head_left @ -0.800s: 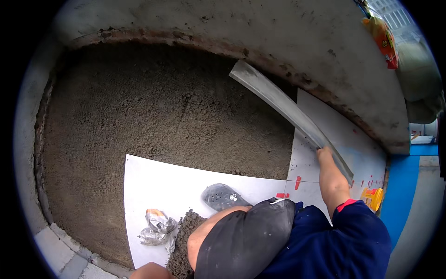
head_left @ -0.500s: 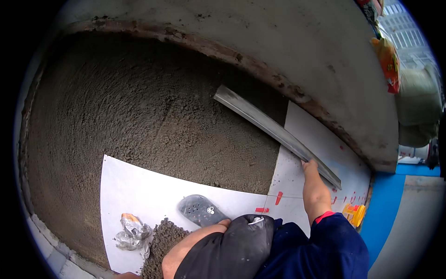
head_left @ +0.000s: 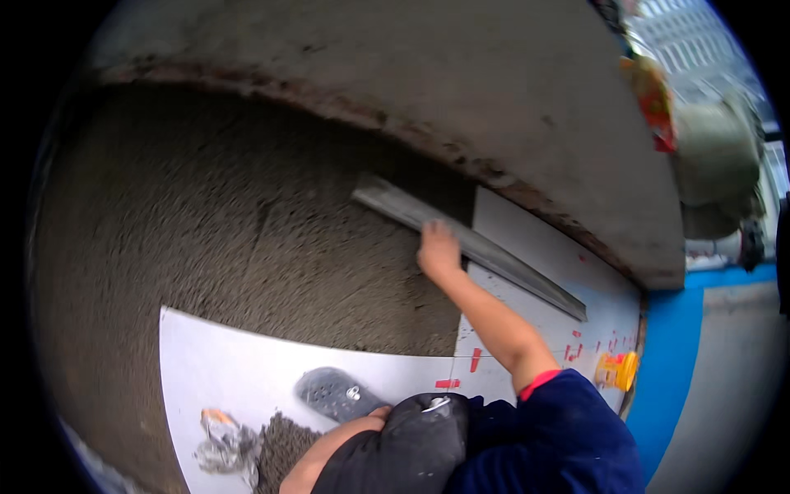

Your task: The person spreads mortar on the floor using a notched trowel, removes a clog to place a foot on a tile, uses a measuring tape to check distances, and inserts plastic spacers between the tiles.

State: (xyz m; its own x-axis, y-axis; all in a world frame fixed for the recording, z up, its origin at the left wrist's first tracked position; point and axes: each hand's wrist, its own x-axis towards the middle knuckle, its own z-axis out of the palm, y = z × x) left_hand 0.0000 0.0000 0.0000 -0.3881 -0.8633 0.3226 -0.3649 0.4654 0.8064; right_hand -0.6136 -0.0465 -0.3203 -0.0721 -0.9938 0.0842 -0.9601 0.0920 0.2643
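Note:
A long grey metal straightedge point(head_left: 514, 267) lies slantwise, its far part over rough grey mortar point(head_left: 197, 214) and its near part over large white tiles point(head_left: 527, 222). My right hand point(head_left: 439, 247) is closed at its far half, fingers over the bar's edge, somewhat smeared by motion. The bare right forearm reaches across the tile edge and the mortar from a navy sleeve. My left hand is out of view. A grey clog point(head_left: 337, 393) on my foot rests on the white tile point(head_left: 239, 350) in front of me.
Beside the clog are a mortar heap point(head_left: 284, 449) and a crumpled silvery wrapper point(head_left: 226, 445). Red marks dot the tiles near a yellow tub point(head_left: 617, 370). A grey wall point(head_left: 527, 107) bounds the far side. Blue flooring point(head_left: 675, 362) and a pale sack point(head_left: 716, 152) are at right.
My right hand has moved from the straightedge's near half to its far half, up and left. The straightedge has turned slightly. The whole view has shifted a little.

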